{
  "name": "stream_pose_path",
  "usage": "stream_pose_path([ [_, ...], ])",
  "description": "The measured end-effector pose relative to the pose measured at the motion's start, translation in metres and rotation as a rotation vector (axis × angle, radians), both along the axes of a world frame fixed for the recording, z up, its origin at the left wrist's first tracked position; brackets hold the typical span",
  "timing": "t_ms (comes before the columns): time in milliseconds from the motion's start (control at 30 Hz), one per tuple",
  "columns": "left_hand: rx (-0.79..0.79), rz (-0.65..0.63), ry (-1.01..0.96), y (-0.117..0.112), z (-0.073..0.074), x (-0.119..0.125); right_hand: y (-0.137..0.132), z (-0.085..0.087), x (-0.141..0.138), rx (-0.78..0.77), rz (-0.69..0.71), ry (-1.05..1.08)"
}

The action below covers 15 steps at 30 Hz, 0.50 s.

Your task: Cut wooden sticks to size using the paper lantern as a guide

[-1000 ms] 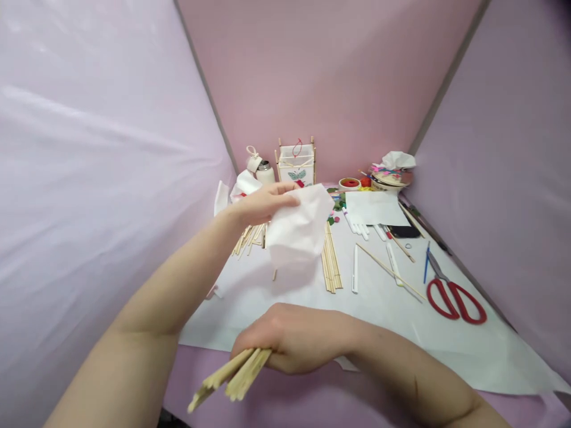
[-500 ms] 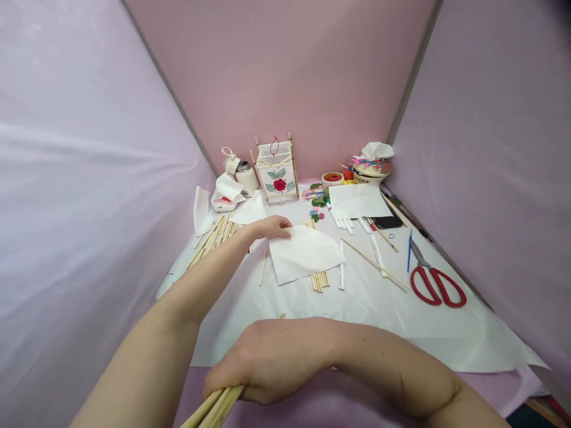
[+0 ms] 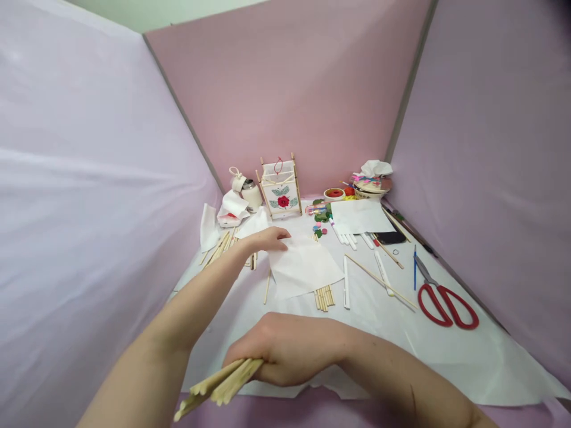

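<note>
At six o'clock the right hand (image 3: 285, 351) is curled round a bundle of pale wooden sticks (image 3: 236, 380). Red-handled metal scissors (image 3: 433, 284) lie at four o'clock. Farther in, a thin white sheet (image 3: 306, 267) (paper or cloth, I cannot tell) partly covers a row of slim tan sticks (image 3: 325, 298). The left hand (image 3: 272, 239) touches its ten o'clock corner; whether it pinches is unclear. Beyond, toward eleven, stands a white stick-framed box with a red flower (image 3: 283, 202).

1. White-covered table (image 3: 401, 356).
2. Standing along the back: a lantern (image 3: 282, 197), and near it a bottle (image 3: 252, 197).
3. Lying loose toward the left: a spread of sticks (image 3: 219, 246).
4. In the middle: a row of sticks (image 3: 324, 299), partly under a paper sheet (image 3: 306, 270).
5. Toward the right: a phone (image 3: 393, 238), partly under a second sheet (image 3: 362, 216); a marker (image 3: 382, 267) crossed by a thin rod (image 3: 362, 267); red-handled scissors (image 3: 439, 290) just beside a blue brush (image 3: 415, 273).
</note>
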<state>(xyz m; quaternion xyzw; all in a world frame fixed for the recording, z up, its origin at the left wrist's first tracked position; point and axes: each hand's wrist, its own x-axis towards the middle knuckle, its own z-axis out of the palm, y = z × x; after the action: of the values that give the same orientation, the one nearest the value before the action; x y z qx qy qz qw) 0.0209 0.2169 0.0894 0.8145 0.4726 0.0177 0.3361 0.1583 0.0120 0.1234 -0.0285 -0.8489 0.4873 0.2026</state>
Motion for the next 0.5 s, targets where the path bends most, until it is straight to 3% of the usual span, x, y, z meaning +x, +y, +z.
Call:
stream_pose_path([
  [100,0.023,0.041,-0.034,0.0,0.036,-0.02,0.004,0.006,0.007,-0.017,-0.039,0.023],
  [233,0.016,0.291,-0.021,0.001,0.067,-0.07,0.011,0.014,0.018,-0.195,-0.089,0.105],
  [367,0.093,0.602,-0.016,-0.006,0.069,-0.117,0.024,0.016,0.027,-0.392,-0.199,0.169],
  [433,0.195,0.67,-0.056,-0.013,0.065,-0.125,0.031,0.014,0.03,-0.447,-0.279,0.21],
  [500,0.285,0.698,-0.131,-0.025,0.057,-0.119,0.038,0.01,0.034,-0.464,-0.34,0.241],
])
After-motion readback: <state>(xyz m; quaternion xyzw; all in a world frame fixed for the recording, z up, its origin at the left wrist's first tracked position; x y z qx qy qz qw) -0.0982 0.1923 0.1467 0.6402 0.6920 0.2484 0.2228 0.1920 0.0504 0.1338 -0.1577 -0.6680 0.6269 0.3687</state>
